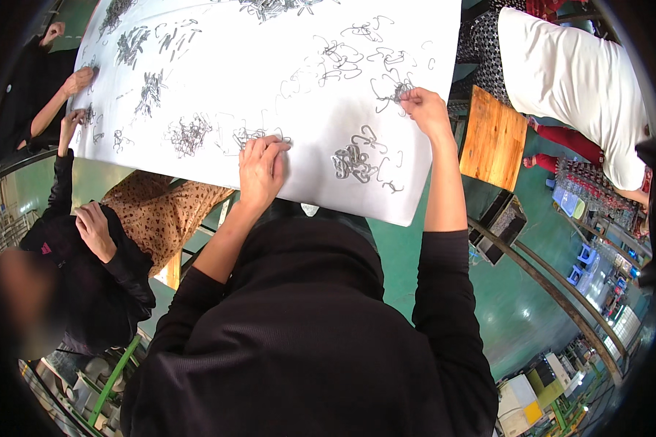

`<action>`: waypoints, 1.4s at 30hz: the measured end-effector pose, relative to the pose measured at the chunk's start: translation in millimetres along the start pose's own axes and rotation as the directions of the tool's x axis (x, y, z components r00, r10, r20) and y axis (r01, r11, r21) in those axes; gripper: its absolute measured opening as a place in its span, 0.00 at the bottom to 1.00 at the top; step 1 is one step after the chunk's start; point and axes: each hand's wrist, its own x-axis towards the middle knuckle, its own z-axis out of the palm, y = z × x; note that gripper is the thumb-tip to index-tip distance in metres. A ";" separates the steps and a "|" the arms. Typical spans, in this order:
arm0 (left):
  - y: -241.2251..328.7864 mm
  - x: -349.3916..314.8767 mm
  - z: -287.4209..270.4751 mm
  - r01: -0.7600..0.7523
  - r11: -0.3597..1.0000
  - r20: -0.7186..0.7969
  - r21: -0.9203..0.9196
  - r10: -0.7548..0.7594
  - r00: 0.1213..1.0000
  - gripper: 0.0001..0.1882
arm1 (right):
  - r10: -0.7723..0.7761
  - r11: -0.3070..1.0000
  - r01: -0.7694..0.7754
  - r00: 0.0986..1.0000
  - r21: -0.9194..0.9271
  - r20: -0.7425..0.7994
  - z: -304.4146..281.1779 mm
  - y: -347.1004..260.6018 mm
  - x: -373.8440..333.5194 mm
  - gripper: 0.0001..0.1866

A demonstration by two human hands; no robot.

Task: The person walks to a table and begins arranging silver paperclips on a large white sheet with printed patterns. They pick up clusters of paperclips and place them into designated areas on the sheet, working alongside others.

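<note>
My right hand (pixel 426 111) pinches at a small tangle of dark bent wire hooks (pixel 401 90) by the right edge of the white table. My left hand (pixel 262 169) rests on the table nearer to me, its fingers curled down and together beside a loose group of hooks (pixel 245 135). Whatever lies under those fingertips is hidden. Between my hands and closer to me sits a dense heap of thicker dark hooks (pixel 352 163). Beyond it, thin curved hooks (pixel 340 60) lie scattered over the table's right half.
More piles of dark metal pieces (pixel 189 135) spread across the white table (pixel 306 175). Two co-workers' hands (pixel 76 81) reach in at the left edge. A wooden stool (pixel 494 138) and a dark crate (pixel 499 227) stand right of the table, near a person in white (pixel 568 87).
</note>
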 end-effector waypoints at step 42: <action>-48.9 77.2 -18.5 0.052 0.970 -0.213 -0.236 -0.104 0.971 0.14 | -0.478 0.845 0.432 0.875 -0.315 -0.082 85.6 -110.4 92.4 0.12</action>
